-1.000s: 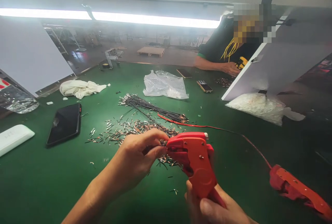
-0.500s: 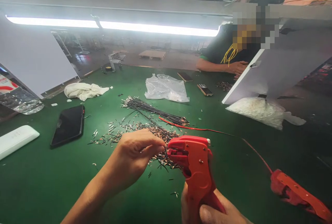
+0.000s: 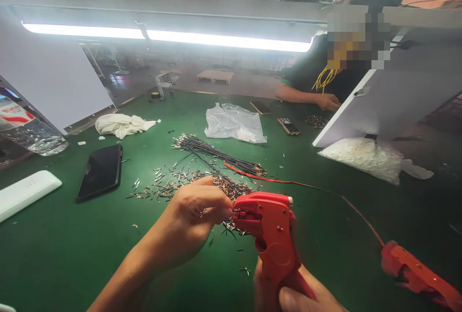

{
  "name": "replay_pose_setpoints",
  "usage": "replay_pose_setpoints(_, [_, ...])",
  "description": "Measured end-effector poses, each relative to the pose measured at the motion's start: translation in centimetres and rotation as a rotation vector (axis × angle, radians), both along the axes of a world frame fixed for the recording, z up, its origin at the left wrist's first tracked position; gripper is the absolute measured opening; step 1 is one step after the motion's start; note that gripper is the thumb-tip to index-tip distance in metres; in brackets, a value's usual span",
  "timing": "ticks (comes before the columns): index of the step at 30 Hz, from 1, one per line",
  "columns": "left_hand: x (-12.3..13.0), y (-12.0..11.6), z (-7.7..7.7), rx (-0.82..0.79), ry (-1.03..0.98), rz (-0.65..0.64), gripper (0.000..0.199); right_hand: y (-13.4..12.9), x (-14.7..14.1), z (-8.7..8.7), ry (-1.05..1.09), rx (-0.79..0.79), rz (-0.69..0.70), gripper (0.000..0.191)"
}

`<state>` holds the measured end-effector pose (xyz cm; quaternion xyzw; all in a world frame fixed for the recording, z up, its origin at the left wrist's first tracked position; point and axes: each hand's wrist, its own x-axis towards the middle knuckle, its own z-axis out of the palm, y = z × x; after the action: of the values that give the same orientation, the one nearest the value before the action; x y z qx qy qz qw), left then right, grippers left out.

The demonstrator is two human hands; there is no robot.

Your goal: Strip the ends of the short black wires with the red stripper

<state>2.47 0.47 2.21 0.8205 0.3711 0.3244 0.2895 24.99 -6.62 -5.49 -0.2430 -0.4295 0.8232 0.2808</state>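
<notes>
My right hand point(image 3: 301, 288) is wrapped around the handles of a red and orange wire stripper point(image 3: 276, 244), which stands upright with its jaws pointing left. Right at those jaws, my left hand point(image 3: 202, 208) has thumb and fingertips pinched together on a short black wire, mostly hidden by the fingers. Behind and below the left hand spreads a pile of short black wire pieces point(image 3: 234, 188) with copper ends. Beyond it lies a bundle of longer black wires point(image 3: 220, 154) with bright tips.
A second wire stripper point(image 3: 418, 268) lies at right, near a red cord point(image 3: 263, 177). Around the green table point(image 3: 173, 283) are a black phone point(image 3: 101, 172), a white case point(image 3: 27, 194), a cloth point(image 3: 122, 125), and plastic bags point(image 3: 234, 124). A co-worker's hand point(image 3: 328, 102) shows behind the panel point(image 3: 382, 95).
The whole view has shifted slightly, so things sit a little farther right. My left fingertips are closer to the stripper's jaws, and the co-worker's hands have moved partly behind the panel.
</notes>
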Motion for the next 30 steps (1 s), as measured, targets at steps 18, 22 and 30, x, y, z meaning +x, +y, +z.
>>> replay_pose_setpoints(18, [-0.3,0.1,-0.5,-0.325,-0.191,0.004,0.007,-1.4,0.9,-3.4,-0.071,-0.064,-0.156,0.049])
replay_pose_setpoints(22, [-0.2,0.2,-0.4,-0.13,-0.136,0.048,0.01,-1.3,0.8,-3.0,-0.056,-0.007,-0.129,0.048])
replay_pose_setpoints(30, [-0.1,0.1,-0.1,-0.122,-0.182,0.05,0.017,-0.2,0.1,-1.2,0.027,0.032,0.005,0.049])
